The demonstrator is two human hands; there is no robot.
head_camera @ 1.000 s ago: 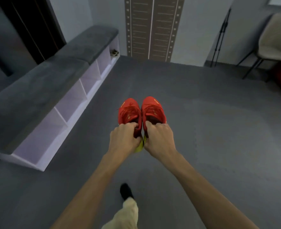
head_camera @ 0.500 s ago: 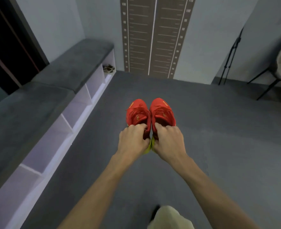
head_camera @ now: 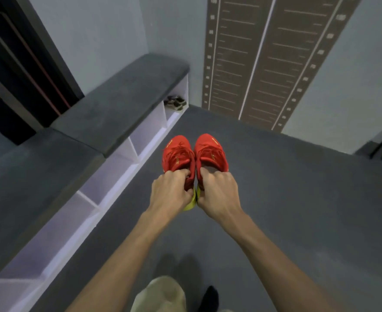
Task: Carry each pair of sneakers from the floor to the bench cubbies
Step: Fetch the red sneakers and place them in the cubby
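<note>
Both hands' fingers (head_camera: 182, 175) pinch red sneakers (head_camera: 194, 154).

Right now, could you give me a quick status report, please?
Left hand and right hand each grip one red sneaker. Far cubby already holds a pair. Nothing in the way.

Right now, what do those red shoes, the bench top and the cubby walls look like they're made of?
The red sneakers look like matte knit or mesh fabric with fabric laces; the yellow-green bit at the heels is probably rubber or foam sole. The bench cushion seems a dark grey velvety or suede-like fabric, with soft rounded edges. The cubby walls look like smooth painted or laminated board, pale and flat, though that is uncertain.
</note>
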